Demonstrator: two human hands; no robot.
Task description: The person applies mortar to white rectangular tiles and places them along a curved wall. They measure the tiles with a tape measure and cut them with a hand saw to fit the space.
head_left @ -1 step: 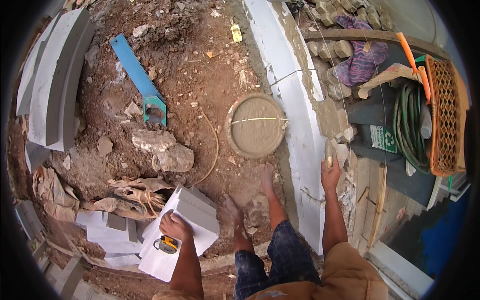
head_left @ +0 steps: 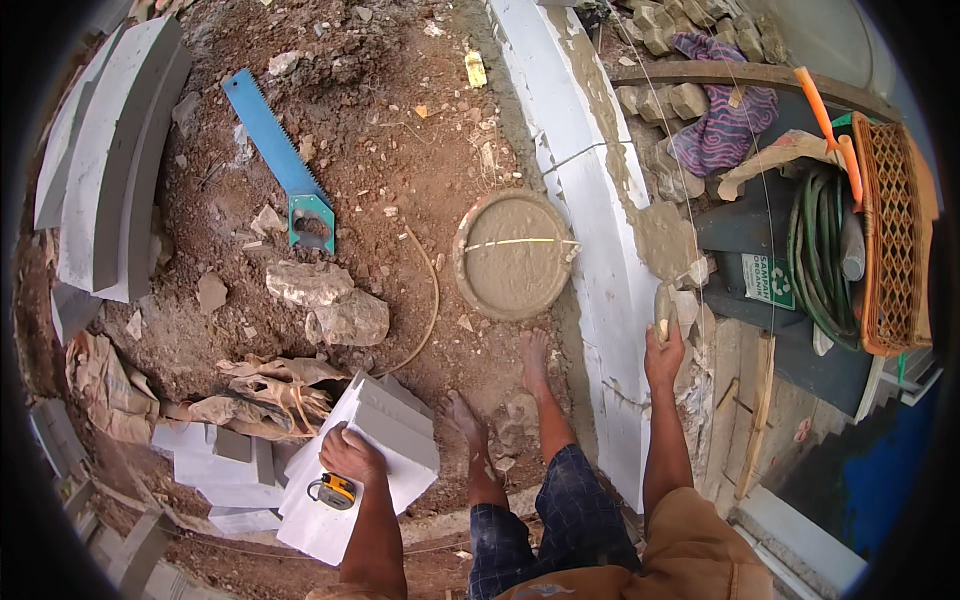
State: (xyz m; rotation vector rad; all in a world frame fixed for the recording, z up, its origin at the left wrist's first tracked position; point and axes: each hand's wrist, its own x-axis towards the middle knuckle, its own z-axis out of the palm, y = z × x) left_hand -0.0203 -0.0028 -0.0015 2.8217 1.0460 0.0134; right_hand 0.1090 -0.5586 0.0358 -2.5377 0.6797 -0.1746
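Note:
My right hand (head_left: pixel 664 358) is closed round the handle of a mortar-smeared trowel (head_left: pixel 664 308), beside the outer edge of the low wall of pale blocks (head_left: pixel 610 270). The trowel's blade cannot be told apart from the wet mortar (head_left: pixel 664 238) ahead of it, which lies along the wall's outer side. My left hand (head_left: pixel 350 453) rests with curled fingers on a stack of white blocks (head_left: pixel 385 440); what lies under the fingers is hidden. A yellow and black tape measure (head_left: pixel 332 490) sits on the same stack, just below that hand.
A round basin (head_left: pixel 470 290) full of mortar stands left of the wall, a pale strip across it. On the soil lie a blue handsaw (head_left: pixel 275 140), rocks (head_left: pixel 330 300) and crumpled paper sacks (head_left: pixel 265 395). Thin strings (head_left: pixel 690 200) run along the wall's right, near a coiled hose (head_left: pixel 825 260) and woven basket (head_left: pixel 893 230).
My right hand and trowel have shifted slightly to the right and back toward me. The mortar patch ahead of them reaches a little farther right. My left hand stays in place.

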